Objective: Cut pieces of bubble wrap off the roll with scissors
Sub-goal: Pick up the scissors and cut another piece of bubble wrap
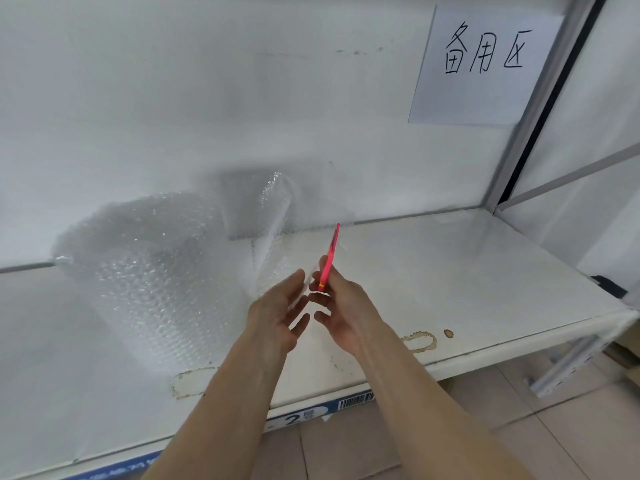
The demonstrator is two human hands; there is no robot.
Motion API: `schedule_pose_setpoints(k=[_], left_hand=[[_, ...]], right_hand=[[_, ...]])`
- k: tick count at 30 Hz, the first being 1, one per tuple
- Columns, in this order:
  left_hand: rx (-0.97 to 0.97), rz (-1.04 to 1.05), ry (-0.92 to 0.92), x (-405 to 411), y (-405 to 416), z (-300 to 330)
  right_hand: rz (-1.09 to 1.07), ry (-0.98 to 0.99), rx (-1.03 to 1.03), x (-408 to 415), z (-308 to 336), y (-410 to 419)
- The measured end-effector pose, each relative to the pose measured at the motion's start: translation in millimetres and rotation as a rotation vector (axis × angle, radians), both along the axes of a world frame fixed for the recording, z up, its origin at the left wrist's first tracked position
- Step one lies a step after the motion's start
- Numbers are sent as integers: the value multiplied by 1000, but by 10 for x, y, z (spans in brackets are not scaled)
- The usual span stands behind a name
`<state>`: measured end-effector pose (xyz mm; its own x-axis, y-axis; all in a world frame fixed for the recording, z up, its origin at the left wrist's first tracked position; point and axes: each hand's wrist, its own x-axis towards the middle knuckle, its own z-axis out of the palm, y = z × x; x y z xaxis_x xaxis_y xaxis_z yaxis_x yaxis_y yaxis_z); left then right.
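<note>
The right hand [341, 308] grips the pink scissors [329, 259], thumb and fingers curled round the handle end, with the closed-looking blades pointing up and away toward the back wall. Just beside it, the left hand [280, 311] has its fingers nearly straight and spread, the fingertips touching the near edge of a loose sheet of bubble wrap [273, 233]; whether it pinches that edge cannot be told. The sheet rises from between the hands in a standing fold toward the wall. It runs left into the bubble wrap roll [145, 268], which lies on its side on the white shelf [467, 271], its far end against the wall. Brown ring stains [420, 339] mark the shelf near the front edge, right of the right forearm. A blue label strip with a barcode [356, 400] runs along the shelf's front lip. A paper sign [485, 64] with handwritten characters hangs on the wall at upper right, beside the metal upright [540, 109] of the shelving.
</note>
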<state>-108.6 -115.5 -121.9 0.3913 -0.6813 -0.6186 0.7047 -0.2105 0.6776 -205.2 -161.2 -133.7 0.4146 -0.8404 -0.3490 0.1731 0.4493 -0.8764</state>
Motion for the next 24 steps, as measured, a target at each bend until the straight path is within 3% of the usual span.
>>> schedule_pose_setpoints(k=[24], left_hand=[[20, -22, 7, 10, 10, -3]], right_hand=[[-33, 13, 18, -8, -55, -141]])
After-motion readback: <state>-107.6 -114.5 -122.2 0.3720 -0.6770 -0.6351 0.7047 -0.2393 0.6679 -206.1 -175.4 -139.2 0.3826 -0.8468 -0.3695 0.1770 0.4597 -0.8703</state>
